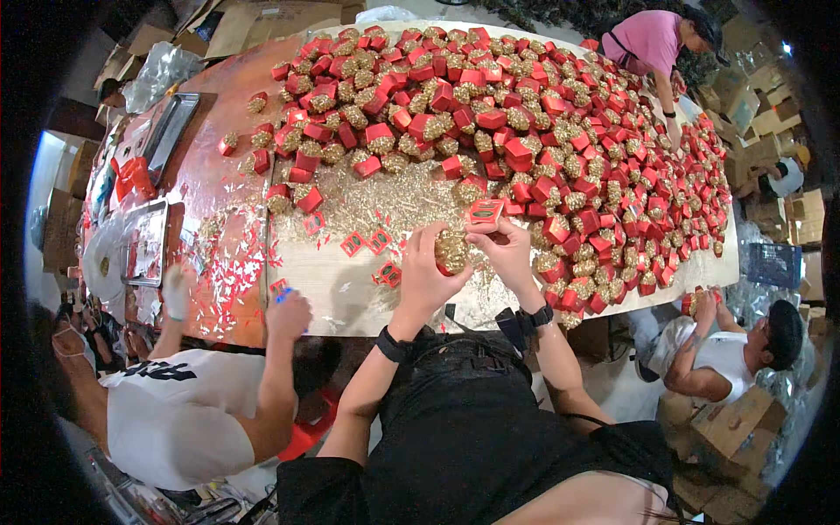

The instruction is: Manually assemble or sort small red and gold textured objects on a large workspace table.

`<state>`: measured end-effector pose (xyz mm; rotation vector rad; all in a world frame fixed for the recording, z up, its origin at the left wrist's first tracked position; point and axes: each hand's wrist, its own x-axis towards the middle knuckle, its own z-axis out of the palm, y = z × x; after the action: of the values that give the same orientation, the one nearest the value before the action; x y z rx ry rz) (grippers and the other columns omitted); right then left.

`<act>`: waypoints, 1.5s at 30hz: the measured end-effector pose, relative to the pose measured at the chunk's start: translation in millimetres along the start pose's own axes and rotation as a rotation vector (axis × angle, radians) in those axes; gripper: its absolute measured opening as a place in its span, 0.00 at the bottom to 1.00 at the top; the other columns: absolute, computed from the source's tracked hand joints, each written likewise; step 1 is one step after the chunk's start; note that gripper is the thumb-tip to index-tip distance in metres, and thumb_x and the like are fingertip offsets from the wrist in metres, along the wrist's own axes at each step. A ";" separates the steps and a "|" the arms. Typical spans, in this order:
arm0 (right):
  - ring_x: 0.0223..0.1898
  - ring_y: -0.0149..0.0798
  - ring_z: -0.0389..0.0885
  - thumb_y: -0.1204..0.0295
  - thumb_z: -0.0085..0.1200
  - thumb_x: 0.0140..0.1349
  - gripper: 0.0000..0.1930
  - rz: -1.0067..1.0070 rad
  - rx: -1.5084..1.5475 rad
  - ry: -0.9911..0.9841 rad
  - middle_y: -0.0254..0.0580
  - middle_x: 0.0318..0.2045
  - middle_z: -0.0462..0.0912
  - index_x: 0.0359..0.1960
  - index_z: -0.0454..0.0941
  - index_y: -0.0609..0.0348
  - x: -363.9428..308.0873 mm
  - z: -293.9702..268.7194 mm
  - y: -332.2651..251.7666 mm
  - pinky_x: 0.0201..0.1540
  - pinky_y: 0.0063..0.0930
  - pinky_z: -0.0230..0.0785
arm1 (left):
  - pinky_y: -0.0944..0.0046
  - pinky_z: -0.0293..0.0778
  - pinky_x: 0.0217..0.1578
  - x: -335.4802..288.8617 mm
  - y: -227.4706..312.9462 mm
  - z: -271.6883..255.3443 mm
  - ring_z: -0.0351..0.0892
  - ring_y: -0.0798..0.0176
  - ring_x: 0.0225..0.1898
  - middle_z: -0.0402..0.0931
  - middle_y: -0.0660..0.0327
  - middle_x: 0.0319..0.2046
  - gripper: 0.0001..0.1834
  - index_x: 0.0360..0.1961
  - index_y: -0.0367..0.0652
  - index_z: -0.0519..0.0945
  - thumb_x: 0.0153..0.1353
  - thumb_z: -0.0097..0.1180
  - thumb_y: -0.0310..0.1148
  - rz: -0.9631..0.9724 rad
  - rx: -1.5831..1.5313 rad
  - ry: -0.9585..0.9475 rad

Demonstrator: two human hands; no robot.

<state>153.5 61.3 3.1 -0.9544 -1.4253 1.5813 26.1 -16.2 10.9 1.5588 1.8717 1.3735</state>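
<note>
My left hand (423,278) is closed around the rough, glittery gold body of an ornament (451,252), just above the near edge of the table. Beside it, my right hand (509,252) pinches a small red square card (486,211) with a dark centre and a light border. The card is at the far side of the gold body; whether the two touch, I cannot tell. Several similar red cards (353,244) lie on the tabletop to the left of my hands. Fingers hide part of the ornament, including any red base.
A large heap of red-and-gold ornaments (516,149) covers the far and right table (324,302). Red and white scraps (223,293) litter the left, near metal trays (171,136). Co-workers sit at left (184,420) and right (731,350); another person (649,42) reaches in from the far right.
</note>
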 end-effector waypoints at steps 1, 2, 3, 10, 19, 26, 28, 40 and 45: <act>0.33 0.25 0.76 0.79 0.57 0.52 0.05 -0.037 0.034 0.017 0.37 0.31 0.81 0.31 0.78 0.64 -1.8 1.6 0.3 0.37 0.18 0.69 | 0.55 0.66 0.42 0.9 -0.6 0.5 0.68 0.49 0.42 0.68 0.52 0.39 0.32 0.44 0.41 0.67 0.35 0.65 0.33 -0.003 -0.005 0.000; 0.33 0.25 0.76 0.79 0.57 0.52 0.05 -0.007 -0.024 0.035 0.37 0.30 0.80 0.31 0.78 0.65 -0.2 1.7 -1.0 0.37 0.18 0.69 | 0.55 0.67 0.42 4.6 -1.7 1.6 0.68 0.49 0.41 0.68 0.52 0.38 0.32 0.44 0.41 0.67 0.34 0.65 0.33 0.012 0.014 0.014; 0.33 0.25 0.76 0.79 0.57 0.52 0.05 0.024 -0.082 0.052 0.37 0.30 0.80 0.31 0.78 0.65 1.8 2.7 -4.1 0.37 0.18 0.69 | 0.55 0.67 0.42 6.7 -1.8 2.1 0.68 0.49 0.41 0.68 0.52 0.38 0.32 0.44 0.40 0.67 0.34 0.65 0.33 0.024 0.034 0.029; 0.30 0.24 0.75 0.79 0.57 0.51 0.04 -0.054 0.051 0.168 0.36 0.27 0.80 0.30 0.77 0.64 -2.6 18.8 9.3 0.36 0.19 0.69 | 0.55 0.66 0.42 2.7 -0.7 -1.0 0.68 0.49 0.42 0.68 0.52 0.38 0.30 0.43 0.41 0.68 0.34 0.63 0.31 -0.002 0.019 0.061; 0.29 0.27 0.75 0.86 0.49 0.51 0.03 -0.103 -0.215 -0.147 0.38 0.29 0.76 0.24 0.75 0.67 3.2 8.0 -13.0 0.35 0.19 0.72 | 0.55 0.66 0.45 -3.1 -11.8 -2.8 0.68 0.49 0.45 0.68 0.52 0.41 0.34 0.44 0.40 0.68 0.29 0.65 0.29 0.111 -0.034 0.048; 0.30 0.25 0.75 0.86 0.49 0.53 0.03 -0.122 -0.090 -0.005 0.35 0.29 0.76 0.25 0.75 0.67 -4.9 14.5 -12.7 0.34 0.17 0.70 | 0.54 0.66 0.45 -6.9 -6.0 3.2 0.68 0.48 0.44 0.68 0.52 0.42 0.35 0.44 0.40 0.67 0.28 0.65 0.28 0.075 -0.077 0.168; 0.30 0.25 0.76 0.85 0.49 0.53 0.03 -0.099 -0.121 0.008 0.35 0.29 0.76 0.25 0.75 0.67 -7.2 15.8 -14.0 0.34 0.17 0.70 | 0.54 0.66 0.45 -6.1 -7.0 2.4 0.67 0.47 0.44 0.68 0.51 0.41 0.35 0.44 0.39 0.67 0.28 0.65 0.28 0.093 -0.103 0.158; 0.29 0.24 0.75 0.87 0.51 0.50 0.04 -0.039 -0.077 -0.018 0.37 0.30 0.78 0.27 0.76 0.69 -14.2 14.5 -11.7 0.34 0.17 0.69 | 0.55 0.65 0.46 -15.0 -4.1 2.2 0.66 0.49 0.45 0.66 0.53 0.42 0.39 0.48 0.41 0.67 0.27 0.67 0.30 0.073 -0.099 0.122; 0.27 0.22 0.73 0.81 0.54 0.52 0.01 -0.118 -0.468 0.200 0.36 0.28 0.79 0.27 0.75 0.65 -10.5 -36.1 -3.4 0.29 0.15 0.64 | 0.53 0.55 0.55 1.0 -58.4 -18.1 0.59 0.45 0.54 0.62 0.46 0.51 0.44 0.57 0.38 0.59 0.39 0.65 0.43 -0.021 -0.053 -0.178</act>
<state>190.9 66.6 3.6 -1.2306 -1.7070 1.0495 -20.5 -19.3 -28.6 1.5750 1.7279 1.2211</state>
